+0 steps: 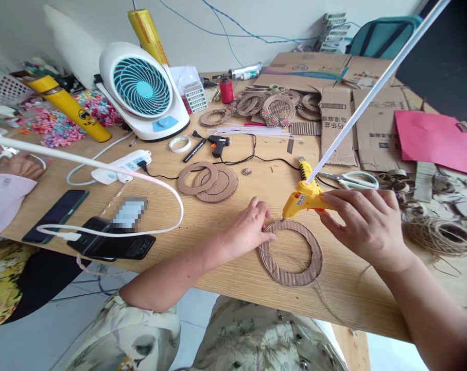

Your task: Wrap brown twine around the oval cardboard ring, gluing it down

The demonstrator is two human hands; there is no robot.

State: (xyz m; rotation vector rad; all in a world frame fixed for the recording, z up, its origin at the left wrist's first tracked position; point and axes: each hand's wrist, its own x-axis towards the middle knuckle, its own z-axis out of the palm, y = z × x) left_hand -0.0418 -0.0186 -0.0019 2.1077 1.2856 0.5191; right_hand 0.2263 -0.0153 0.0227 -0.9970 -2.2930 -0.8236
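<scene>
My right hand (366, 224) grips a yellow hot glue gun (300, 201), with a long clear glue stick (376, 98) jutting up from its back. The gun's nozzle points down at the top edge of a corrugated cardboard ring (313, 247) lying on the table. At the ring's upper left, my left hand (248, 229) is closed, its thumb at the cardboard edge, apparently pinching thin twine; the fingertips are partly hidden. Twine (326, 299) crosses the ring and trails towards the table's front edge.
Two flat cardboard pieces (218, 184), a black glue gun (219, 144) and scissors (357, 180) lie beyond my hands. A twine coil (445, 234) is at the right. A white cable (140, 175) loops across the left, near a fan (142, 90) and another person's hand (22, 166).
</scene>
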